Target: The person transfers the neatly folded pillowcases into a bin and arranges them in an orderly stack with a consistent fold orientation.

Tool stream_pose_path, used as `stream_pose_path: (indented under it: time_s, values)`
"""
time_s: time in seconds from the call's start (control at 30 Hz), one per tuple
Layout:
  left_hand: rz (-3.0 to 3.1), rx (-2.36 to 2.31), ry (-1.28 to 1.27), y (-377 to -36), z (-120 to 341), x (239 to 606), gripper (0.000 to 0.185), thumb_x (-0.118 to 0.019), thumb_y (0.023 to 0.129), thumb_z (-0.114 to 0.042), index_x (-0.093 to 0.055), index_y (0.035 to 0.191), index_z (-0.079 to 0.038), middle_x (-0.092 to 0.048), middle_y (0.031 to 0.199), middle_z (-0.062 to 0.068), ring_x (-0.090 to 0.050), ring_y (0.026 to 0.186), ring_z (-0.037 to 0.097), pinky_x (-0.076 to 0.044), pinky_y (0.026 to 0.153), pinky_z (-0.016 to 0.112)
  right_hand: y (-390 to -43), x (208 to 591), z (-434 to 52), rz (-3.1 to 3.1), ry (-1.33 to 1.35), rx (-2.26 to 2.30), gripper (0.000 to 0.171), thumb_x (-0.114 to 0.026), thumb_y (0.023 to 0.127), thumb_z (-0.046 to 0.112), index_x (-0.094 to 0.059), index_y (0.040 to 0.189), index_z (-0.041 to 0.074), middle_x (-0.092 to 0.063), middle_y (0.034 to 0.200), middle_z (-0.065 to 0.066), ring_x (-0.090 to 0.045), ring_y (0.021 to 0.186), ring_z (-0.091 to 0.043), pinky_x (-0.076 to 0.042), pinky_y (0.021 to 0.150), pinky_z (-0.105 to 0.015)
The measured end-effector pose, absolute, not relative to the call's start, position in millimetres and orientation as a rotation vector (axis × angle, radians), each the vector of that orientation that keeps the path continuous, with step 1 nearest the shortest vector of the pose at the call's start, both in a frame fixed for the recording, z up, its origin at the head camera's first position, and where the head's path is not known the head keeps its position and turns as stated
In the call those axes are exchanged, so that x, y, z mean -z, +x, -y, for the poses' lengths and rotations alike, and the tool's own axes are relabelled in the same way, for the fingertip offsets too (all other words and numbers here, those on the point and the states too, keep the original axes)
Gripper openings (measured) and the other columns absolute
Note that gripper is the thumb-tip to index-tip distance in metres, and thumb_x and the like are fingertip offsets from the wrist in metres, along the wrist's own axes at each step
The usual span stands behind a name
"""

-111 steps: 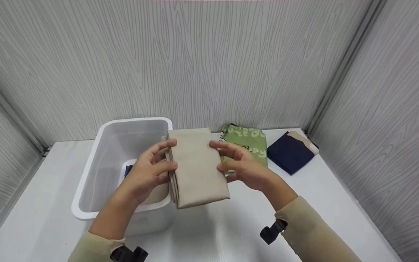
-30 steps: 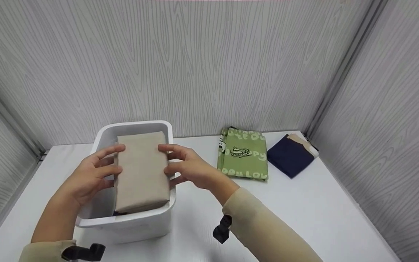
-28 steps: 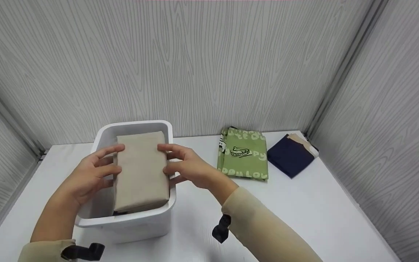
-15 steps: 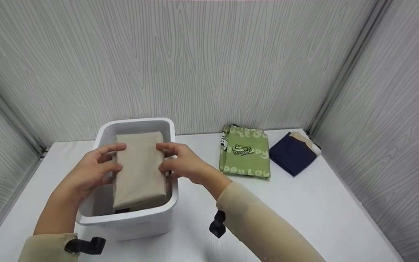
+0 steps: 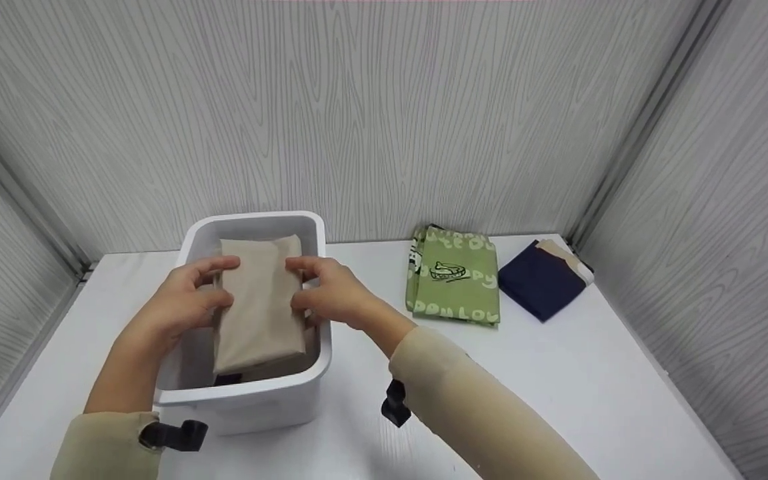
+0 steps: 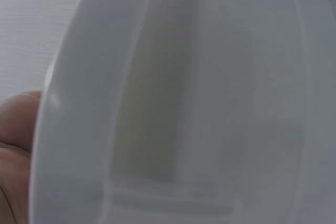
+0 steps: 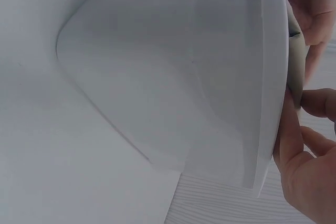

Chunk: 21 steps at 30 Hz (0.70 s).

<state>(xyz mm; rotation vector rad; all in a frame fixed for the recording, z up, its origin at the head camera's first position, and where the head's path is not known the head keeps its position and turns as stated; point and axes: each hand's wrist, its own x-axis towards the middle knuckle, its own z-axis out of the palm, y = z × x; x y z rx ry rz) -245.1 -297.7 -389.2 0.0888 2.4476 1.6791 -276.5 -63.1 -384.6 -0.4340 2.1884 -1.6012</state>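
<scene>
A folded beige cloth (image 5: 261,300) lies within the mouth of a white plastic box (image 5: 271,385) in the head view. My left hand (image 5: 177,303) pinches its left long edge, thumb and fingertips on it. The opposite edge is pinched by my right hand (image 5: 334,293), whose wrist passes over the box's right rim. Below the cloth's near end shows a bit of something dark (image 5: 227,379); the rest of the box's contents is hidden. In the right wrist view, the beige cloth (image 7: 296,66) peeks above the box wall (image 7: 173,66), fingers at it.
A green folded cloth (image 5: 454,293) with pale lettering and a bowl drawing lies on the white table (image 5: 544,387) right of the box. Beside it is a navy folded cloth (image 5: 541,283) with beige and white parts. Grey wood-grain panels (image 5: 384,120) enclose the back and sides.
Since the earliest frame, both hands have carried the beige cloth left, from beside the box's right rim into its mouth. Over the last second it has shifted only slightly, still held.
</scene>
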Motion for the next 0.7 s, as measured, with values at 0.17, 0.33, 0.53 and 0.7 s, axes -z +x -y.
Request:
stream_pose_path:
  time_s: [0.17,0.33,0.53,0.7]
  values:
    - [-2.487,-1.626,0.082,-248,296,389,0.068,-0.056,0.088,0.002,-0.034,0.153,-0.002,-0.035,0.147,0.028,-0.054,0.107,0.028,-0.057,0.073,0.029,-276,385,66,-2.219,-0.439,1.575,0.066,-0.062,0.083,-0.005,-0.051,0.146,0.014,-0.057,0.126,-0.010,-0.066,0.095,-0.022,-0.062,0.065,-0.040]
    - [-2.504,-1.601,0.071,-249,297,390,0.068,-0.055,0.088,0.003,-0.035,0.152,-0.001,-0.036,0.146,0.028,-0.053,0.108,0.029,-0.057,0.073,0.029,-275,385,72,-2.289,-0.430,1.540,0.064,-0.062,0.083,-0.005,-0.053,0.144,0.013,-0.060,0.128,-0.013,-0.066,0.094,-0.021,-0.061,0.063,-0.037]
    - [-2.547,-1.572,0.086,-252,295,392,0.067,-0.056,0.085,0.003,-0.039,0.150,0.001,-0.039,0.145,0.030,-0.051,0.107,0.030,-0.055,0.069,0.027,-274,386,78,-2.447,-0.436,1.404,0.062,-0.063,0.085,-0.001,-0.053,0.144,0.014,-0.062,0.130,-0.014,-0.067,0.091,-0.016,-0.060,0.060,-0.029]
    - [-2.543,-1.541,0.068,-254,295,392,0.068,-0.056,0.085,0.003,-0.038,0.150,0.000,-0.037,0.146,0.030,-0.051,0.100,0.027,-0.050,0.061,0.025,-275,384,79,-2.548,-0.446,1.305,0.061,-0.065,0.084,0.002,-0.054,0.143,0.015,-0.064,0.130,-0.012,-0.066,0.094,-0.014,-0.060,0.063,-0.027]
